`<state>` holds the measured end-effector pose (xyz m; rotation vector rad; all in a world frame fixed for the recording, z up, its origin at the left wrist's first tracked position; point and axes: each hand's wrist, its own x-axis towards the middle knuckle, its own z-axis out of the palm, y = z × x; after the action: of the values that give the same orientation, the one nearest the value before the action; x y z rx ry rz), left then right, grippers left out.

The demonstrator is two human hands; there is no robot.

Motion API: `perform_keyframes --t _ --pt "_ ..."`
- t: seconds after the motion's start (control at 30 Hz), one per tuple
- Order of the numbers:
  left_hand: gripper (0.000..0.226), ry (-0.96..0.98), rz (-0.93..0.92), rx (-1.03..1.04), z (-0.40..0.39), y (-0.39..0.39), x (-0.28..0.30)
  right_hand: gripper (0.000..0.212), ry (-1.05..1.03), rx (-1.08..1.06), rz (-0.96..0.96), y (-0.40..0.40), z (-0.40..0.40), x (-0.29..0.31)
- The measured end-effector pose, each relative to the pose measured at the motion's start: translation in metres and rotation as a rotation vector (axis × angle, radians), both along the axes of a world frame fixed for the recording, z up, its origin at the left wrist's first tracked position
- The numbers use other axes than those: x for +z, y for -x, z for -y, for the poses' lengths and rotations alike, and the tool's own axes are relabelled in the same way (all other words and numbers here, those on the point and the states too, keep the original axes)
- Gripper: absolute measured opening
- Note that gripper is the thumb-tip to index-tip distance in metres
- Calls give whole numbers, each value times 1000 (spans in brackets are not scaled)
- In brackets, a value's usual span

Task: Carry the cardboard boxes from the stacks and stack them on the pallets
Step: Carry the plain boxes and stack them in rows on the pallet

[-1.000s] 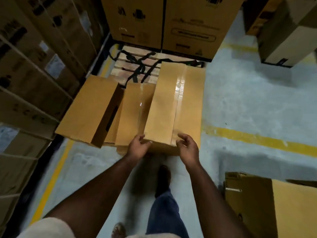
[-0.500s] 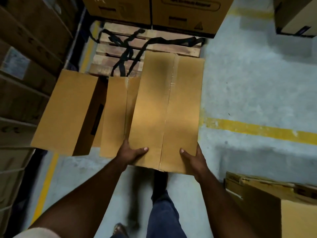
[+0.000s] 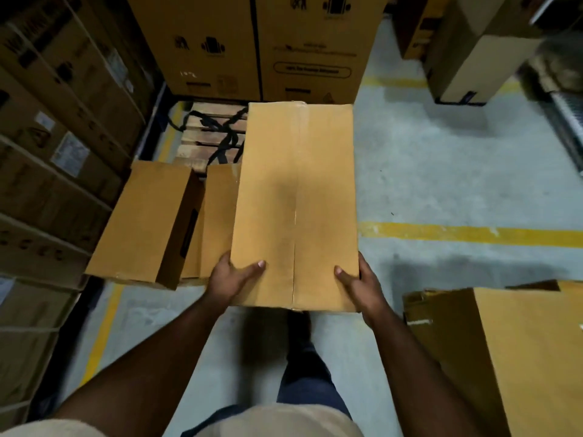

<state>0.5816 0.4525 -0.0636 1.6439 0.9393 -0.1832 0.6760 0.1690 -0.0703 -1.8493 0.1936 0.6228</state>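
Note:
I hold a long plain cardboard box (image 3: 296, 203) flat in front of me, its taped seam running away from me. My left hand (image 3: 232, 277) grips its near left corner, thumb on top. My right hand (image 3: 359, 283) grips the near right corner the same way. The box hangs above the right side of a wooden pallet (image 3: 205, 138) with black straps (image 3: 220, 134) lying on it. Two more boxes lie on the pallet's near part: a wide one (image 3: 142, 222) at the left and a narrower one (image 3: 217, 216) partly hidden under the held box.
Tall printed cartons (image 3: 252, 42) stand behind the pallet. Stacked cartons (image 3: 53, 152) line the left side. Another carton (image 3: 517, 351) sits at my right, and more (image 3: 473, 48) stand far right. Yellow floor lines (image 3: 473, 233) cross the grey concrete. My shoe (image 3: 298, 323) shows below the box.
The box has risen off the pallet towards me and now covers more of the narrow box. Both hands shifted from its near edge to its near corners.

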Motion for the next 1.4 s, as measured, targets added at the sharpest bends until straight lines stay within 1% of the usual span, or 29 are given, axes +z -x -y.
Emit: perform_keyframes --t 0.1,0.17,0.23,0.3,0.43,0.53,0.67,0.73,0.87,0.97,1.13,1.27,1.33,1.4 --pt "89 0 30 1 20 55 13 51 -3 -39 57 75 29 25" --pt "85 12 54 -34 37 95 22 54 -10 -107 102 136 53 43" --pt "88 23 66 -65 54 128 32 59 9 -153 129 188 73 58" --pt "95 44 81 -93 79 160 47 59 8 -180 122 233 99 71" --pt "96 92 170 -191 132 211 75 64 5 -237 148 308 154 100" --pt "96 118 208 -254 183 247 82 65 -22 -305 177 361 205 112" --pt "108 48 243 -328 283 308 85 71 -3 -353 230 446 303 111" --pt "110 27 254 -356 335 344 83 67 -3 -368 238 491 352 117" --pt "91 5 268 -377 450 430 79 66 40 -418 259 592 458 133" --pt "94 19 260 -413 532 486 80 65 48 -435 280 658 538 143" --pt "97 22 259 -408 645 534 88 64 51 -439 261 714 656 155" --pt "93 25 284 -421 735 545 95 63 40 -506 244 726 740 156" --pt "93 29 294 -441 783 548 95 66 15 -574 278 736 783 157" --pt "87 61 308 -468 826 553 95 68 23 -627 312 752 818 160"
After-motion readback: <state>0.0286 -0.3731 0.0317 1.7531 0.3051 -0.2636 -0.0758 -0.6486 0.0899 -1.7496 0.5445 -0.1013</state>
